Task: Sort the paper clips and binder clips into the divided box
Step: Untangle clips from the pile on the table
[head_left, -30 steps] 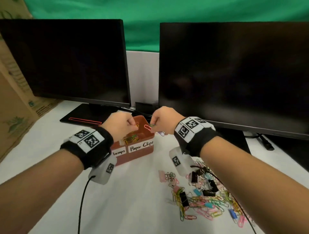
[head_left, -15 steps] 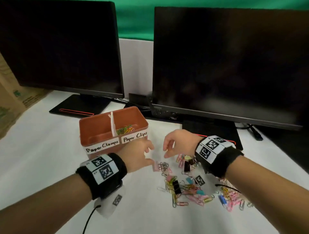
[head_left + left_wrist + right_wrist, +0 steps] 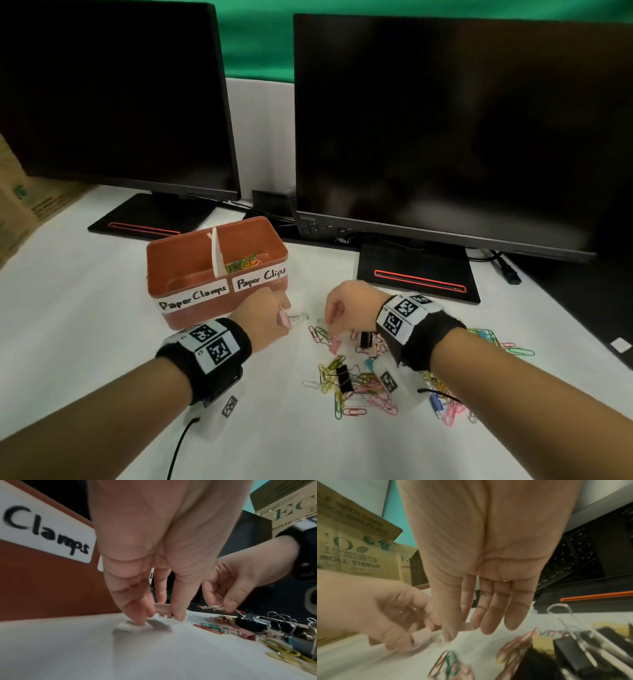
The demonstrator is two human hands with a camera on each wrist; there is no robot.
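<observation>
The brown divided box (image 3: 219, 274) stands left of centre, labelled "Paper Clamps" on the left and "Paper Clips" on the right. Several coloured paper clips (image 3: 244, 262) lie in its right compartment; the left one shows nothing. My left hand (image 3: 282, 317) sits just in front of the box and pinches a pink binder clip (image 3: 287, 320) (image 3: 163, 609) low over the table. My right hand (image 3: 330, 323) reaches down at the pile's near-left edge; in the left wrist view its thumb and fingers (image 3: 229, 604) pinch a small pale clip (image 3: 212, 607). The mixed pile (image 3: 363, 383) includes black binder clips (image 3: 343, 378).
Two dark monitors (image 3: 438, 130) stand at the back, their stands (image 3: 416, 279) close behind the box and pile. A cardboard carton (image 3: 17, 212) is at the far left. A black keyboard (image 3: 573, 555) lies to the right. White table (image 3: 85, 325) spreads in front.
Both hands came down from over the box's paper clip compartment to the table in front of it. My left hand took hold of the pink binder clip; my right reached into the pile.
</observation>
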